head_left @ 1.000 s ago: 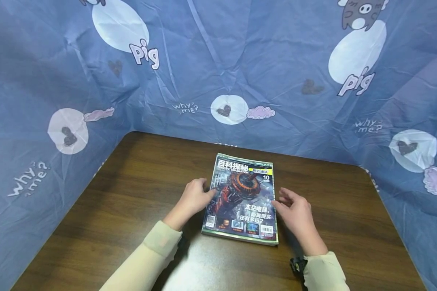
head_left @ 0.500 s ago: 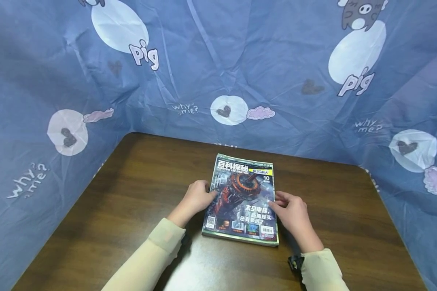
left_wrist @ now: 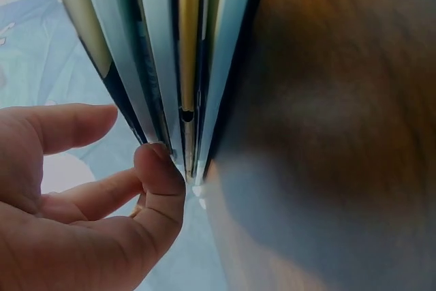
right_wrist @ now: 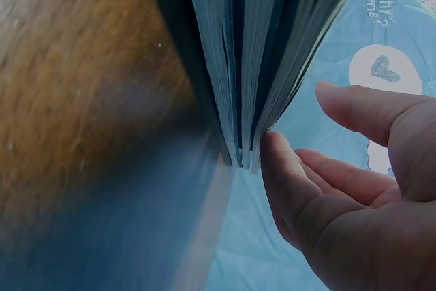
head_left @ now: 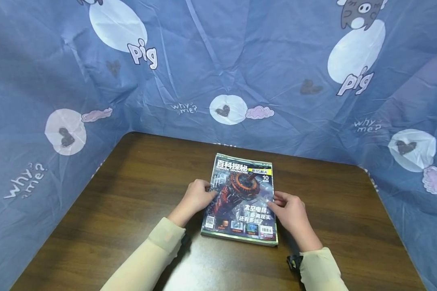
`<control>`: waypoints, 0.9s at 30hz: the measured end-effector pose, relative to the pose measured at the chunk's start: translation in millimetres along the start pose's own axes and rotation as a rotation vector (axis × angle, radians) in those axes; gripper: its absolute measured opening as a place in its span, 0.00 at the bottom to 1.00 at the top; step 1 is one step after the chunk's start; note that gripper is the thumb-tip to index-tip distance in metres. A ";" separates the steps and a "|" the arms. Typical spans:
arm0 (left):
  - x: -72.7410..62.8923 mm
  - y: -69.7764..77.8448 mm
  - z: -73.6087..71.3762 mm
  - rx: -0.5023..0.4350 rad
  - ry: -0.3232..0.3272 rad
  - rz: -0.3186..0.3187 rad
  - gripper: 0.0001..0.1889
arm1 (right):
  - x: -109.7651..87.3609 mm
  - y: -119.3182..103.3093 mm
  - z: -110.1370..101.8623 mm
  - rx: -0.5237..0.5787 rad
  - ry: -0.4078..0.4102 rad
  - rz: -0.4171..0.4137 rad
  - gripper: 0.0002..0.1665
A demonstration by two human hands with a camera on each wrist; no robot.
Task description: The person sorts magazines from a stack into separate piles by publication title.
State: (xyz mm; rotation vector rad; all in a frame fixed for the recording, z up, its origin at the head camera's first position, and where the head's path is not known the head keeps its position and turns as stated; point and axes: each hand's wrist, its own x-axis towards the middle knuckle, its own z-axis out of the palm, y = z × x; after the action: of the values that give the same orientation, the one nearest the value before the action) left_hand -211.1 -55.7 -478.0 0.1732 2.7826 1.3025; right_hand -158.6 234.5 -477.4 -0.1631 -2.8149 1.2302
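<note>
A stack of magazines (head_left: 240,202) lies flat on the wooden table, the top one with a dark cover and an orange-and-red machine. Along its left side is my left hand (head_left: 196,198), thumb over the cover's margin. The left wrist view shows a fingertip (left_wrist: 157,158) at the page edges and the thumb close by the cover. My right hand (head_left: 291,210) touches the opposite side. In the right wrist view its fingertip (right_wrist: 274,142) meets the edges of the stack, while the thumb (right_wrist: 340,103) stands off the cover. Several magazines show edge-on in both wrist views.
The brown table (head_left: 138,194) reaches back to a blue curtain (head_left: 189,60) printed with pigs, hearts and words. This curtain also hangs at the left and right sides. A dark strap device (head_left: 295,262) sits at the right wrist.
Both hands have come in closer to the stack, the right one moving left until its fingers meet the side. During the last half second they have hardly moved. The magazines keep their place.
</note>
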 end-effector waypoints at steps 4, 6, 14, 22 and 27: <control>0.4 0.1 -1.1 0.000 0.002 0.003 0.09 | 0.8 0.2 0.8 -0.019 -0.003 -0.021 0.28; 0.3 -0.6 -0.8 0.001 -0.002 0.005 0.09 | 0.8 0.3 1.8 -0.029 -0.007 -0.021 0.28; -1.5 0.0 -1.4 0.001 0.025 0.013 0.14 | 1.5 0.1 3.5 -0.025 -0.017 0.015 0.29; -1.6 0.1 -2.6 -0.067 0.031 0.015 0.18 | 2.1 -0.1 4.3 -0.018 -0.015 0.019 0.29; -2.0 0.1 -5.0 -0.157 -0.004 0.021 0.21 | 1.4 -2.4 4.8 0.002 -0.015 0.026 0.29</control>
State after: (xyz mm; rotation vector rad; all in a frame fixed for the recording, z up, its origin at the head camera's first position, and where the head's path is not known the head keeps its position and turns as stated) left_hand -209.6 -59.7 -474.6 0.1968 2.6673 1.5158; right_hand -160.6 229.6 -478.9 -0.1916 -2.8328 1.2441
